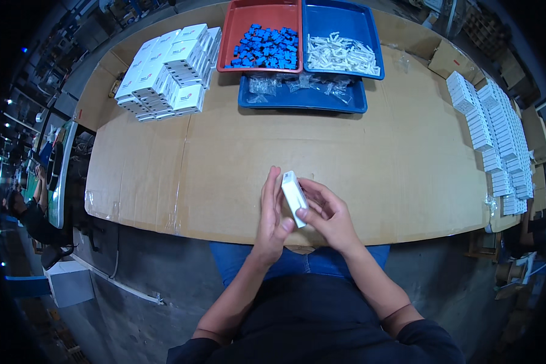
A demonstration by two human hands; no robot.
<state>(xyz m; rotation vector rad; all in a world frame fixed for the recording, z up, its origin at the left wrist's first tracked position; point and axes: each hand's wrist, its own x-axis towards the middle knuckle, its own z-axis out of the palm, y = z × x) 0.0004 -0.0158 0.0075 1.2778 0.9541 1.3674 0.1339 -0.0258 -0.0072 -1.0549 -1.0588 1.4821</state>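
Observation:
Over the near edge of the table, a small white box (294, 198) stands tilted between my two hands. My right hand (329, 215) grips it, thumb on the near end and fingers curled behind its right side. Along the box's left side my left hand (270, 221) is held with fingers straight and thumb apart, the palm turned toward the box. Whether the left palm touches the box, I cannot tell.
Stacked white boxes (155, 76) stand at the far left, and rows of small white boxes (497, 136) at the right. A red tray (259, 13) holds blue parts; a blue tray (340, 15) holds white pieces. Under them, another blue tray (303, 107) holds clear plastic bags.

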